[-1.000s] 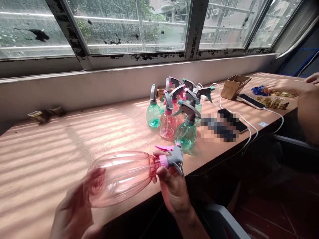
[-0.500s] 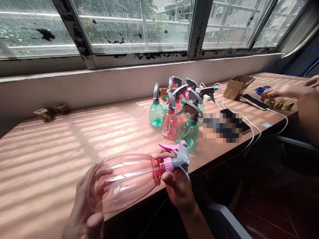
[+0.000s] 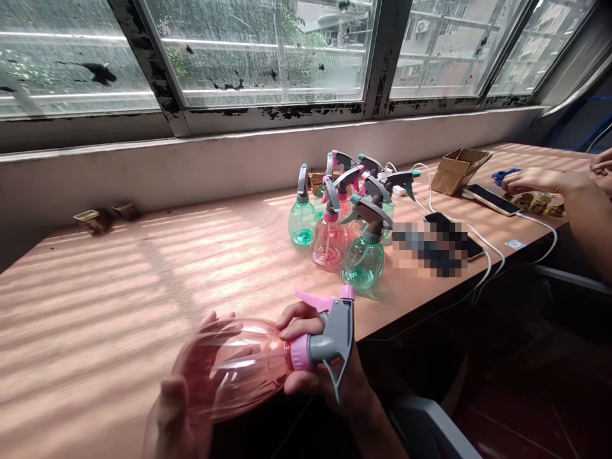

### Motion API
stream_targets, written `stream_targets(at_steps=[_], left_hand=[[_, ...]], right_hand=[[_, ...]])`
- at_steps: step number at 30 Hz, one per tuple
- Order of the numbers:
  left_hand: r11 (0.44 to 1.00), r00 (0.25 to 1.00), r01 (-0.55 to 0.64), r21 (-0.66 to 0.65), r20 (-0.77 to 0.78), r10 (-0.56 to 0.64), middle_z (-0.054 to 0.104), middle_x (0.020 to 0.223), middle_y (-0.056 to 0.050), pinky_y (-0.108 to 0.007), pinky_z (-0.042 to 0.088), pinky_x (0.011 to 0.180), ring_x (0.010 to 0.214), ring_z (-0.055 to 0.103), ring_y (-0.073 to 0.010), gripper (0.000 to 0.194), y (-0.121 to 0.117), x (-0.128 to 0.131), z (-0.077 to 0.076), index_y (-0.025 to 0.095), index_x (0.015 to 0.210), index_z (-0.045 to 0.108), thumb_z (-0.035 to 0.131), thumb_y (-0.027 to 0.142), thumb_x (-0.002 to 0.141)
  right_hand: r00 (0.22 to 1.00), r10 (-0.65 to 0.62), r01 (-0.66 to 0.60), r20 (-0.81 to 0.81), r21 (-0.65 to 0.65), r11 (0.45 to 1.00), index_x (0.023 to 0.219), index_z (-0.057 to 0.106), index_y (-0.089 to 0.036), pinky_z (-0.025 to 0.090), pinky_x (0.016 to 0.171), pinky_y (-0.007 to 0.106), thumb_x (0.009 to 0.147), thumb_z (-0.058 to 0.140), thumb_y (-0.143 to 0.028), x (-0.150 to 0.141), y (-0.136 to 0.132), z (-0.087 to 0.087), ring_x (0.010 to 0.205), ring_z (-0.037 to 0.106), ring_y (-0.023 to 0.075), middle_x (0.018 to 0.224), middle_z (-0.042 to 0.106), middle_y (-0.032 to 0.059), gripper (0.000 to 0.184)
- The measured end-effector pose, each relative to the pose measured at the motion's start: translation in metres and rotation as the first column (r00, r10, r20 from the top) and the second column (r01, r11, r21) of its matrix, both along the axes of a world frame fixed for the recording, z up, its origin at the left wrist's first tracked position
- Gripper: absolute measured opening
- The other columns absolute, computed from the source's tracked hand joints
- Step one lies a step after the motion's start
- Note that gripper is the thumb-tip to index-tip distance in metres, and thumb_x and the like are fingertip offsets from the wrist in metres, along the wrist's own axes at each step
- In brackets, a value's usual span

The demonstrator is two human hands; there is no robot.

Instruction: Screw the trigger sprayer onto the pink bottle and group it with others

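A clear pink spray bottle (image 3: 239, 373) with a grey and pink trigger head lies sideways in the air near the table's front edge, its nozzle end to the right. My left hand (image 3: 167, 408) is wrapped round its base, with some fingers seen through the plastic. My right hand (image 3: 306, 325) grips the neck just by the pink collar, thumb below and fingers above. Beyond it, a green spray bottle (image 3: 363, 261), a pink spray bottle (image 3: 327, 242) and another green spray bottle (image 3: 302, 223) stand upright in a cluster with several more.
On the right lie a black phone (image 3: 454, 236), a white-edged phone (image 3: 492, 199) with cables, and an open cardboard box (image 3: 459, 172). Another person's hand (image 3: 535, 180) is over small brass-coloured parts (image 3: 535, 203). Two small containers (image 3: 90, 220) sit at the back left of the table (image 3: 109, 306).
The pink bottle has moved lower and its trigger head has turned. My right fingers have closed over the neck, and my left hand has shifted at the base.
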State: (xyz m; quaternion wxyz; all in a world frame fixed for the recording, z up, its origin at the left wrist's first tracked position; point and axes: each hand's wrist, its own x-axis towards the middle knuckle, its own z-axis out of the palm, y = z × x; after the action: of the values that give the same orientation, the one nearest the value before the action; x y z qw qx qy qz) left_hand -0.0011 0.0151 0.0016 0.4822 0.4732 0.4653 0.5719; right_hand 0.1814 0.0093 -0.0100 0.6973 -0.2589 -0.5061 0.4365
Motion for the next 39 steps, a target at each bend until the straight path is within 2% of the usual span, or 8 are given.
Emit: stream_targets(at_steps=[5,8,12,19,22,28,34,39], left_hand=[[0.989,0.995,-0.019,0.147,-0.099,0.034,0.056,0.157,0.007,-0.037,0.029,0.128,0.152,0.043,-0.0284,0.062,-0.016,0.008,0.012,0.045,0.134,0.068,0.087,0.034,0.077],[0.988,0.998,0.002,0.154,0.059,-0.011,0.061,0.153,0.003,-0.042,0.048,0.117,0.148,0.048,-0.036,0.068,-0.012,0.01,0.012,0.044,0.129,0.07,0.085,0.068,0.067],[0.99,0.977,0.047,-0.133,0.211,-0.018,0.06,0.154,-0.008,-0.045,0.063,0.096,0.141,0.054,-0.0427,0.088,-0.001,0.006,0.01,0.03,0.13,0.071,0.044,0.094,0.077],[0.994,0.991,0.067,0.083,-0.124,-0.056,0.057,0.157,0.004,-0.04,0.037,0.124,0.151,0.044,-0.0328,0.068,-0.017,0.005,0.012,0.047,0.132,0.07,0.093,0.036,0.069],[0.974,0.998,0.037,0.223,0.041,-0.047,0.05,0.162,0.009,-0.039,0.042,0.121,0.155,0.036,-0.0332,0.076,-0.014,0.01,0.012,0.051,0.135,0.066,0.091,0.06,0.064],[0.993,0.987,0.09,-0.077,0.14,-0.079,0.067,0.145,-0.006,-0.047,0.058,0.103,0.136,0.059,-0.0412,0.072,-0.003,0.009,0.009,0.031,0.129,0.07,0.053,0.084,0.083],[0.973,0.994,0.052,0.226,-0.104,-0.029,0.045,0.166,0.006,-0.044,0.046,0.118,0.151,0.044,-0.0357,0.082,-0.014,0.006,0.011,0.046,0.143,0.057,0.092,0.035,0.07],[0.972,0.985,0.157,0.177,0.037,-0.166,0.046,0.166,0.0,-0.053,0.058,0.103,0.142,0.052,-0.045,0.084,-0.008,0.0,0.003,0.041,0.142,0.06,0.077,0.077,0.069]], right_hand=[[0.896,-0.278,0.199,-0.345,-0.247,0.949,0.109,0.079,-0.03,0.036,0.115,0.052,0.088,0.083,-0.045,-0.01,0.006,-0.008,0.12,0.062,0.0311,0.112,0.074,0.0044,0.026],[0.915,-0.25,0.195,-0.317,-0.197,0.961,0.108,0.079,-0.03,0.04,0.112,0.051,0.087,0.084,-0.048,-0.006,0.004,-0.006,0.116,0.063,0.0305,0.11,0.074,0.0039,0.028],[0.999,-0.008,0.009,-0.033,0.021,1.0,0.106,0.083,-0.033,0.051,0.1,0.045,0.08,0.092,-0.043,0.005,-0.002,0.002,0.105,0.067,0.0293,0.111,0.076,0.0045,0.03],[0.897,-0.231,0.133,-0.376,-0.27,0.954,0.11,0.08,-0.033,0.042,0.108,0.044,0.096,0.075,-0.044,-0.012,0.005,-0.007,0.114,0.065,0.0264,0.112,0.075,0.0017,0.018],[0.933,-0.154,0.109,-0.325,-0.154,0.982,0.111,0.081,-0.034,0.041,0.111,0.046,0.092,0.08,-0.047,-0.011,0.002,-0.005,0.117,0.063,0.0281,0.116,0.075,0.0027,0.023],[0.997,0.071,-0.074,0.034,0.085,0.994,0.11,0.082,-0.042,0.039,0.117,0.054,0.077,0.093,-0.042,0.003,-0.01,0.01,0.122,0.063,0.0314,0.122,0.077,0.0014,0.035],[0.899,-0.083,0.03,-0.43,-0.127,0.991,0.115,0.076,-0.033,0.041,0.115,0.045,0.098,0.072,-0.046,-0.012,-0.004,-0.001,0.126,0.062,0.027,0.127,0.073,0.0029,0.022],[0.977,-0.007,0.023,-0.212,0.077,0.997,0.107,0.073,-0.033,0.038,0.118,0.044,0.093,0.079,-0.04,-0.003,-0.008,0.002,0.126,0.062,0.025,0.124,0.074,-0.0001,0.016]])
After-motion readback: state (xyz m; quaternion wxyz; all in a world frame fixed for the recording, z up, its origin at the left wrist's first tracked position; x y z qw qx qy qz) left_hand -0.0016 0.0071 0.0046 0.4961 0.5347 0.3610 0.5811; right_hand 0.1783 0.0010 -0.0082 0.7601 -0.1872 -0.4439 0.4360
